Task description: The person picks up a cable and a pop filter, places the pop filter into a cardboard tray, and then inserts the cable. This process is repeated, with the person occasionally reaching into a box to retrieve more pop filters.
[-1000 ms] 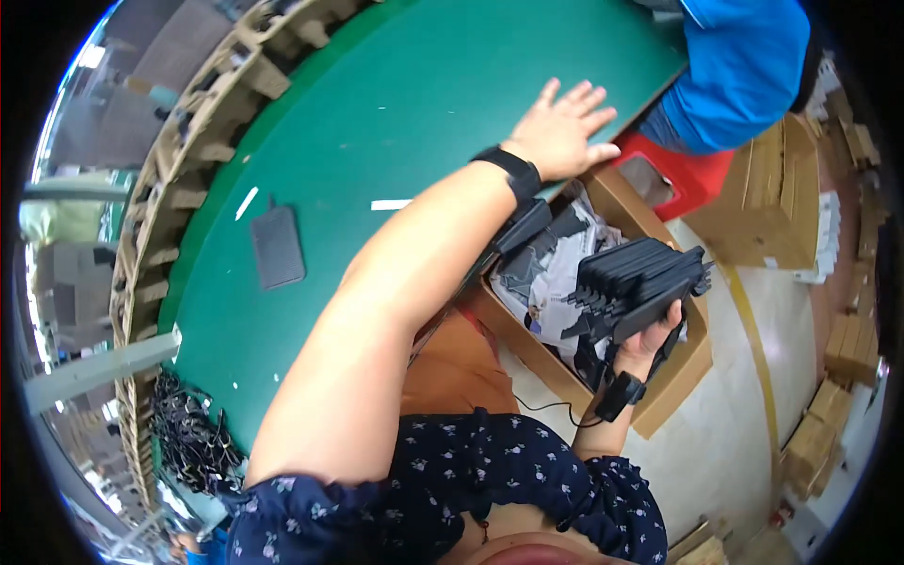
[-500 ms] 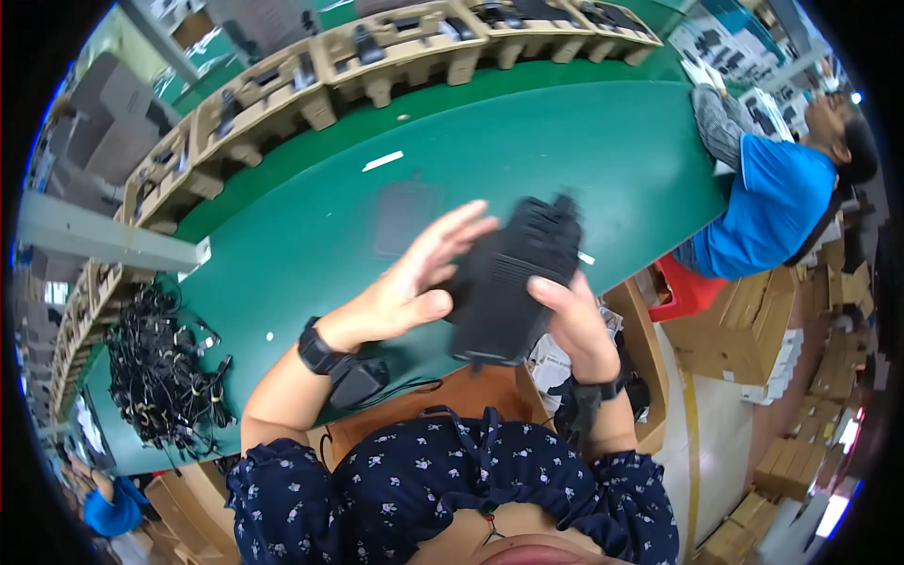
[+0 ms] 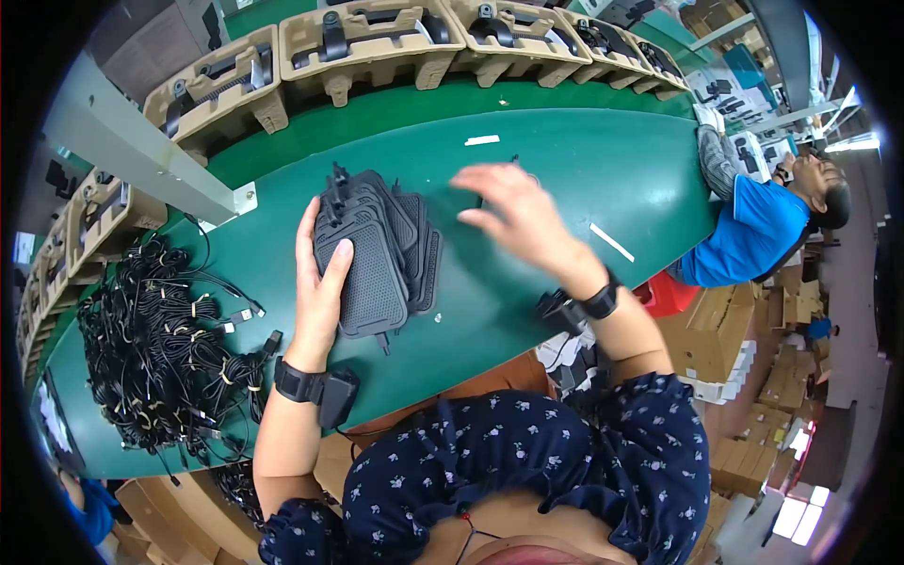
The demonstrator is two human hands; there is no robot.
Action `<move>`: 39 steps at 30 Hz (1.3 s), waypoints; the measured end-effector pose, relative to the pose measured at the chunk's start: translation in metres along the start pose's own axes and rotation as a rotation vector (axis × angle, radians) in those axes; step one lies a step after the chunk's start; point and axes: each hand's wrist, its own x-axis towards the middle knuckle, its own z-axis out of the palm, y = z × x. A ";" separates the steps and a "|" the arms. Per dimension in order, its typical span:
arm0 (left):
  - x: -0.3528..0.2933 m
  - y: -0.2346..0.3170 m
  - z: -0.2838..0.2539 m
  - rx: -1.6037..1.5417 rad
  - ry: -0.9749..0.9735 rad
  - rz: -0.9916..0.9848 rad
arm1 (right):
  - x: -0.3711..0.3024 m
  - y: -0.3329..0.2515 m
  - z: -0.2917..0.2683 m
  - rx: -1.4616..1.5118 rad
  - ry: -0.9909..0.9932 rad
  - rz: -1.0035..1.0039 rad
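Observation:
A fanned stack of black, rectangular perforated panels (image 3: 372, 282) is at the middle left of the green table (image 3: 490, 311). Small tabs or clips stick out at the panels' ends. My left hand (image 3: 320, 273) grips the stack's left edge, thumb on the top panel and fingers along the side. To the right of the stack, my right hand (image 3: 518, 212) is raised over the table, its fingers stretched out and holding nothing. Beneath it a dark piece is mostly hidden, so its kind is unclear.
Bundled black cables (image 3: 160, 348) with plugs heap up at the left. Moulded cardboard trays (image 3: 367, 47) holding black parts line the far side. White strips (image 3: 612, 242) lie on the table. A metal post (image 3: 141, 132) stands far left; a co-worker in blue (image 3: 763, 231) sits right.
The black panels have moved from between both hands, near my body, leftward and farther onto the table. My right hand has let go and moved away; my left now grips the stack's left edge.

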 end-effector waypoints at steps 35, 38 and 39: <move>0.044 -0.031 0.032 0.164 -0.108 0.109 | 0.151 0.286 -0.108 0.708 0.862 0.550; 0.047 -0.036 0.028 0.188 -0.134 0.136 | 0.144 0.295 -0.113 0.732 0.626 0.526; 0.048 -0.037 0.028 0.180 -0.123 0.141 | 0.146 0.308 -0.110 0.729 0.615 0.449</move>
